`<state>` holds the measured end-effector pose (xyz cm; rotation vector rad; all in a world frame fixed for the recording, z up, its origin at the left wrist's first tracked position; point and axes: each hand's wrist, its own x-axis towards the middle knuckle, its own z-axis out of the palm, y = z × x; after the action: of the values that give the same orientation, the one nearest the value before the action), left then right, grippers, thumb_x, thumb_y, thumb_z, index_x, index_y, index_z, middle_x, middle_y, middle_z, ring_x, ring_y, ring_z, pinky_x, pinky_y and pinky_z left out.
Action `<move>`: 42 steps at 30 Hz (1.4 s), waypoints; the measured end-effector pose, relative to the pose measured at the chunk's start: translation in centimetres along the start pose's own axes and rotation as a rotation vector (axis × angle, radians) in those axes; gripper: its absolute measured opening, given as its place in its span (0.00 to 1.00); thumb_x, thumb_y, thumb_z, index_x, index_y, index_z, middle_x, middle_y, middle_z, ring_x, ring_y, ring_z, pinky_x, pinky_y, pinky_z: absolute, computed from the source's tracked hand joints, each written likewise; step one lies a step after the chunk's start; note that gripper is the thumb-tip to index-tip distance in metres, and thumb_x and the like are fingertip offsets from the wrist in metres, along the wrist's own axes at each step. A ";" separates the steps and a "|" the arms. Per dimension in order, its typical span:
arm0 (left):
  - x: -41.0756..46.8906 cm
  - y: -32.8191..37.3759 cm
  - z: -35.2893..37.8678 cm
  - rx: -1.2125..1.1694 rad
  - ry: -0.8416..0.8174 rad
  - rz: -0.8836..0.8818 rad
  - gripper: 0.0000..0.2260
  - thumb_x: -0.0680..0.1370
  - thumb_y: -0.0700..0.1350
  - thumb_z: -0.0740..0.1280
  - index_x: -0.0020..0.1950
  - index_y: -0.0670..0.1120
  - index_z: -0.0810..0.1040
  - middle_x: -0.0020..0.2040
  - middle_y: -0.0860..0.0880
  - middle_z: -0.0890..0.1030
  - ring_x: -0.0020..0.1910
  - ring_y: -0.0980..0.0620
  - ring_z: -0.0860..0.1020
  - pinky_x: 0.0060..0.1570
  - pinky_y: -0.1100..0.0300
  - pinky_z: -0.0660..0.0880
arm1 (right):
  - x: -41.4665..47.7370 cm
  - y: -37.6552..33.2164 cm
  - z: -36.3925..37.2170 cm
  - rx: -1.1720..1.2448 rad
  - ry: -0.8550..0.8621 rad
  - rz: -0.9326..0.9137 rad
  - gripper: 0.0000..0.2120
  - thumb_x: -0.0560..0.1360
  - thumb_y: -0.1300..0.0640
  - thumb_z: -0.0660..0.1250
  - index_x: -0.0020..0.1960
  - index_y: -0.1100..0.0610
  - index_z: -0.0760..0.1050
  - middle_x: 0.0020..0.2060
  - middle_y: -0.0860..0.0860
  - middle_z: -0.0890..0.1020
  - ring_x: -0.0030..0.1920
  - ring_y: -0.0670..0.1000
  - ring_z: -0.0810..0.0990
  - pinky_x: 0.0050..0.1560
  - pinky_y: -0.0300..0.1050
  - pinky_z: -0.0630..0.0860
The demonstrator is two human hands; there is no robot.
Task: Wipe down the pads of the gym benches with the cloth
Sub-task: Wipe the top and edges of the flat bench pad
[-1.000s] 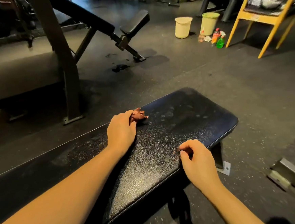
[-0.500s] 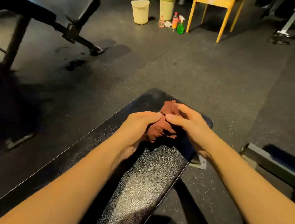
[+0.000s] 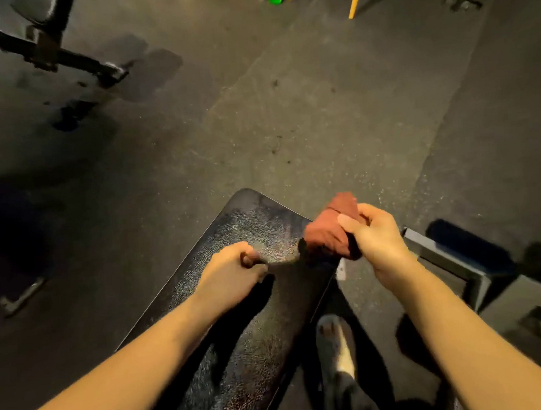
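mid-wipe on the bench pad (image 3: 254, 219), the right hand (image 3: 375, 242) has its grip closed round the bunched red cloth (image 3: 326, 236) at the surface's right edge, while the left hand (image 3: 232, 269) rests curled and empty on the pad. half a second earlier both hands held the cloth; next, it likely needs pressing flat for another pass.

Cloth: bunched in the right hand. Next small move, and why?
Probably press the cloth onto the bench pad and sweep toward the near end: the right hand grips it bunched at the far corner, the left hand rests curled on the pad.
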<state>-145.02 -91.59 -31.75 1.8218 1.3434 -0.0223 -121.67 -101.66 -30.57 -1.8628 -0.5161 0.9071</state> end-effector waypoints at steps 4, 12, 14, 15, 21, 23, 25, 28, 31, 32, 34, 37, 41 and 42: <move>4.4 1.3 1.9 0.249 0.040 0.037 0.14 0.73 0.57 0.74 0.54 0.53 0.79 0.51 0.54 0.80 0.52 0.49 0.80 0.49 0.55 0.76 | 9.4 0.3 0.2 -0.231 0.168 -0.038 0.06 0.78 0.59 0.66 0.45 0.61 0.78 0.39 0.53 0.82 0.41 0.53 0.79 0.47 0.51 0.77; 9.5 3.9 5.3 0.468 0.196 -0.052 0.46 0.66 0.70 0.75 0.77 0.49 0.66 0.73 0.48 0.68 0.73 0.46 0.65 0.70 0.48 0.65 | 18.5 6.0 3.1 -0.407 -0.389 0.174 0.26 0.81 0.52 0.68 0.75 0.61 0.69 0.70 0.56 0.76 0.71 0.58 0.74 0.75 0.53 0.67; 9.7 4.0 5.6 0.502 0.163 -0.075 0.51 0.66 0.72 0.73 0.81 0.48 0.60 0.79 0.48 0.61 0.78 0.47 0.58 0.75 0.48 0.59 | 18.9 7.2 1.6 -0.271 -0.540 0.276 0.18 0.78 0.57 0.73 0.66 0.55 0.77 0.60 0.52 0.84 0.63 0.55 0.81 0.64 0.52 0.78; 9.8 4.2 5.7 0.515 0.150 -0.086 0.53 0.66 0.72 0.72 0.82 0.48 0.58 0.81 0.48 0.59 0.80 0.48 0.56 0.77 0.48 0.56 | 18.9 7.3 1.1 -0.199 -0.594 0.291 0.16 0.75 0.59 0.75 0.61 0.51 0.80 0.53 0.49 0.86 0.58 0.54 0.84 0.55 0.45 0.81; 10.2 6.0 5.5 0.594 0.086 -0.162 0.54 0.67 0.71 0.74 0.83 0.48 0.54 0.82 0.46 0.55 0.81 0.47 0.53 0.80 0.48 0.52 | 18.6 7.4 -1.2 -0.255 -0.825 0.190 0.12 0.74 0.64 0.74 0.56 0.53 0.84 0.45 0.50 0.87 0.47 0.47 0.85 0.46 0.41 0.79; 10.3 6.6 5.4 0.615 0.062 -0.174 0.55 0.66 0.72 0.74 0.83 0.48 0.53 0.83 0.45 0.54 0.81 0.46 0.52 0.80 0.48 0.53 | 19.1 8.0 -2.8 -0.321 -0.865 0.271 0.10 0.74 0.66 0.73 0.48 0.52 0.85 0.40 0.51 0.87 0.42 0.50 0.87 0.39 0.45 0.81; 10.4 7.1 5.4 0.634 0.029 -0.186 0.56 0.66 0.73 0.72 0.84 0.48 0.51 0.83 0.45 0.52 0.82 0.46 0.50 0.80 0.48 0.53 | 19.2 8.6 -3.3 -0.337 -0.861 0.353 0.09 0.73 0.64 0.74 0.45 0.50 0.85 0.38 0.50 0.87 0.41 0.51 0.87 0.37 0.46 0.82; 10.5 7.4 5.7 0.646 0.024 -0.220 0.57 0.66 0.74 0.71 0.84 0.49 0.49 0.84 0.46 0.49 0.82 0.45 0.49 0.80 0.49 0.52 | 19.4 8.7 -0.7 -0.342 -0.800 0.290 0.10 0.73 0.58 0.77 0.54 0.50 0.84 0.45 0.48 0.86 0.48 0.49 0.85 0.54 0.49 0.82; 10.5 7.5 6.0 0.668 0.026 -0.227 0.56 0.66 0.74 0.71 0.84 0.49 0.50 0.84 0.46 0.49 0.82 0.46 0.48 0.80 0.50 0.51 | 20.7 6.4 4.9 -0.220 -0.777 0.193 0.15 0.73 0.60 0.76 0.59 0.56 0.82 0.50 0.49 0.85 0.53 0.49 0.83 0.56 0.43 0.77; 10.6 7.5 6.0 0.676 0.032 -0.222 0.56 0.66 0.74 0.71 0.84 0.49 0.50 0.83 0.46 0.50 0.81 0.46 0.48 0.80 0.50 0.50 | 21.2 5.6 6.5 -0.163 -0.805 0.159 0.14 0.73 0.62 0.75 0.58 0.58 0.82 0.49 0.49 0.85 0.52 0.49 0.82 0.55 0.42 0.76; 10.6 7.4 5.9 0.703 0.030 -0.223 0.57 0.66 0.75 0.70 0.84 0.49 0.50 0.83 0.46 0.50 0.81 0.46 0.48 0.80 0.49 0.50 | 21.6 5.1 7.3 -0.128 -0.845 0.101 0.11 0.74 0.63 0.74 0.56 0.58 0.83 0.46 0.48 0.84 0.48 0.47 0.82 0.54 0.43 0.76; 10.8 7.4 5.8 0.726 -0.003 -0.239 0.57 0.66 0.76 0.70 0.84 0.49 0.49 0.83 0.45 0.50 0.82 0.45 0.48 0.80 0.48 0.51 | 21.2 7.4 2.0 -0.265 -0.957 0.119 0.11 0.75 0.61 0.75 0.53 0.47 0.85 0.45 0.44 0.86 0.49 0.43 0.83 0.56 0.43 0.77; 11.2 7.8 6.0 0.703 0.003 -0.258 0.57 0.65 0.75 0.71 0.84 0.49 0.51 0.83 0.45 0.50 0.82 0.45 0.50 0.80 0.50 0.53 | 20.3 9.0 -3.3 -0.367 -1.058 0.281 0.12 0.74 0.58 0.75 0.47 0.39 0.83 0.42 0.41 0.85 0.46 0.41 0.84 0.52 0.45 0.80; 11.2 7.8 6.1 0.708 0.005 -0.260 0.57 0.65 0.75 0.72 0.84 0.49 0.51 0.83 0.45 0.51 0.82 0.45 0.50 0.80 0.50 0.53 | 20.3 8.9 -2.3 -0.373 -1.006 0.234 0.10 0.74 0.57 0.75 0.47 0.41 0.84 0.42 0.42 0.85 0.46 0.42 0.84 0.54 0.46 0.80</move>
<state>-131.43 -87.21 -36.13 2.1831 1.7033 -0.7104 -107.34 -93.07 -45.33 -1.6913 -1.1370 2.0273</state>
